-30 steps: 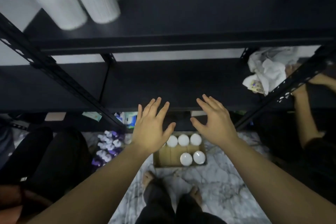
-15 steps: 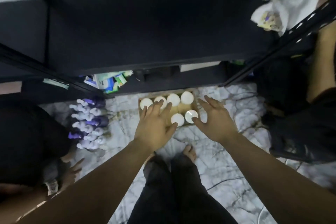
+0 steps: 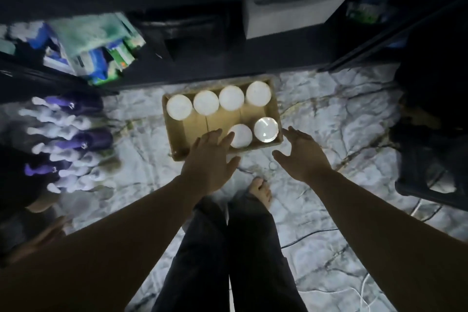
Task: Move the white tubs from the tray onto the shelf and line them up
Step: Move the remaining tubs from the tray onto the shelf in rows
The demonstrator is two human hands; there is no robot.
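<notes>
At nine o'clock, a cluster of purple and white spray bottles (image 3: 64,144) lies on the marble floor (image 3: 329,114), and above it at ten o'clock some blue and green packets (image 3: 101,56) sit on the low shelf (image 3: 228,58). Near the centre, the cardboard tray (image 3: 177,139) rests on the floor just in front of that shelf, with six white tubs in it: four in the far row, starting with the leftmost tub (image 3: 179,106), and two in the near row at the tray's right end, a matte tub (image 3: 240,135) and a shinier-topped tub (image 3: 266,128). The left hand (image 3: 210,162) hovers over the tray's near edge with fingers (image 3: 215,134) straight and loosely spread, holding nothing; whether the fingertips touch the matte tub I cannot tell. At about three o'clock of it, the right hand (image 3: 301,154) is spread wide and empty, just beside the tray's near right corner. The risks, as I judge them: the scene is dim and the tubs stand close together, so a hasty grab could knock a neighbour over or slip on a smooth lid; lifting two at once could drop one; and the low shelf edge above the tray could catch a rising tub.
</notes>
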